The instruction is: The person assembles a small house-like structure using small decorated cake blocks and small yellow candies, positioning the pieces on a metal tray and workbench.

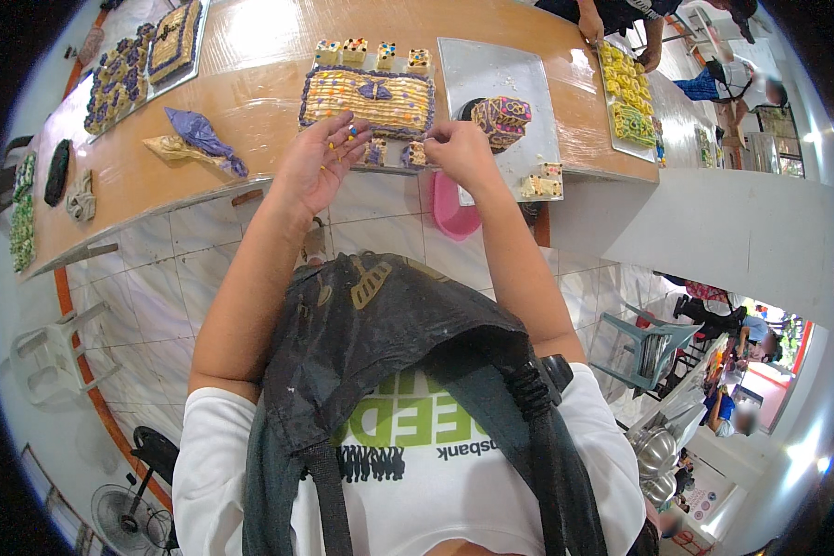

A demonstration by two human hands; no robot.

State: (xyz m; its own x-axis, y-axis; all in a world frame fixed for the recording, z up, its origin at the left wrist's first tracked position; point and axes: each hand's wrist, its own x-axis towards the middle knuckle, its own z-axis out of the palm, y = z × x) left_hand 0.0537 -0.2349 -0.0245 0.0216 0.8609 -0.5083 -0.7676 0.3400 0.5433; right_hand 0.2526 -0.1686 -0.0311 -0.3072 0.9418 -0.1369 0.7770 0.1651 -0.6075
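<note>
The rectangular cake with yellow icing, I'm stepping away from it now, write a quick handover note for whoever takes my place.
Left hand: open, palm up, a few small coloured candies on it, beside the rectangular cake.
Right hand: fingers pinched at the cake's near edge; what they hold is too small to tell.
Things: cake on the wooden table, purple piping bag to its left, metal tray with a small decorated cake to its right.
Done: yellow icing, purple border.
Left: candies on the palm not yet placed.
</note>
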